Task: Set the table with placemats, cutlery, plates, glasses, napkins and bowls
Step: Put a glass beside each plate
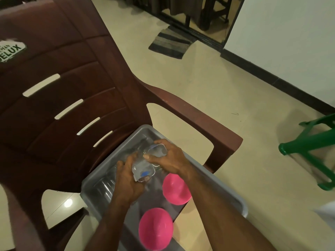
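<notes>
A grey plastic tub (pixel 230 194) sits on the seat of a brown plastic chair (pixel 59 98). Inside it my left hand (pixel 126 180) grips a clear glass (pixel 143 169) lying on its side, a blue spot showing through it. My right hand (pixel 170 158) grips a second clear glass (pixel 156 150) just above and behind the first. Two pink bowls lie upside down in the tub: one (pixel 175 190) below my right wrist, the other (pixel 155 229) nearer me. More clear ware shows dimly at the tub's left side.
The chair's right armrest (pixel 203 120) runs beside the tub. A green plastic stool (pixel 311 151) lies tipped on the cream floor at the right. A striped doormat (pixel 172 42) lies before a dark doorway, with a white wall (pixel 290 33) to the right.
</notes>
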